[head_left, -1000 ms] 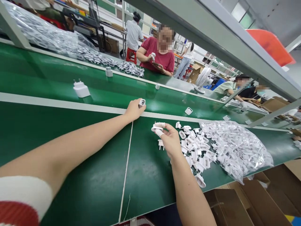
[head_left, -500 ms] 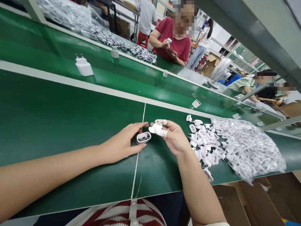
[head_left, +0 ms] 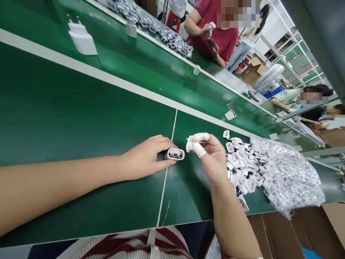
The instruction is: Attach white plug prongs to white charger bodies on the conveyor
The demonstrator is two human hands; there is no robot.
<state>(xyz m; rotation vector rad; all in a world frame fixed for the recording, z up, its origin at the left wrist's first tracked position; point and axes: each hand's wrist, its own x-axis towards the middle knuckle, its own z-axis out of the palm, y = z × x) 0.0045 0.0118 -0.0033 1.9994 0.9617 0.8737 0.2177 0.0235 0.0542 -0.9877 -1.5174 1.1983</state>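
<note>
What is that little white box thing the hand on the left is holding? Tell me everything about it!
The little white shell is a small rounded case that looks like smooth plastic. It lies on its side on the green table, right by a pale seam line. Its open end faces the right hand, and dark and metal-looking bits show inside. The left hand grips it, with fingers over the top and thumb below. The right hand's fingers, in white covers, pinch something small just beside it, not quite touching.
</note>
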